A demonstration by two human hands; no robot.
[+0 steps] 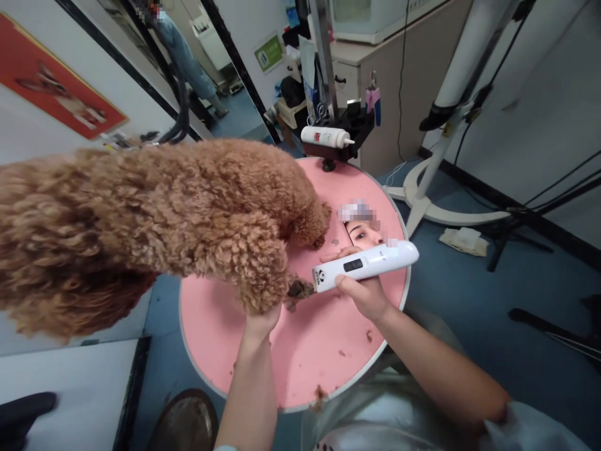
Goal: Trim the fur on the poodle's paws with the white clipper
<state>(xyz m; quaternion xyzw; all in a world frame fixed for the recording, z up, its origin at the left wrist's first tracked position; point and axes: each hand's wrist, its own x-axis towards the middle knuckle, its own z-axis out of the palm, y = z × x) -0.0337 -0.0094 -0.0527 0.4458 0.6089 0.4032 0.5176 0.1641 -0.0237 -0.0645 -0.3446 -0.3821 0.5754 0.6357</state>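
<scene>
A curly brown dog (154,213) stands on a round pink grooming table (323,338). My left hand (261,321) reaches up under the dog's leg and grips it just above the paw (299,289); most of its fingers are buried in fur. My right hand (364,291) is closed around a white electric clipper (365,264), held level, with its blade end touching the paw. Small tufts of cut fur lie on the pink surface.
A black tray (350,128) behind the table holds a white bottle (325,136), scissors and a pink tool. A white stand with its base (446,210) and cables is at right on the blue floor. A person stands far back left. A dark stool (188,423) is below.
</scene>
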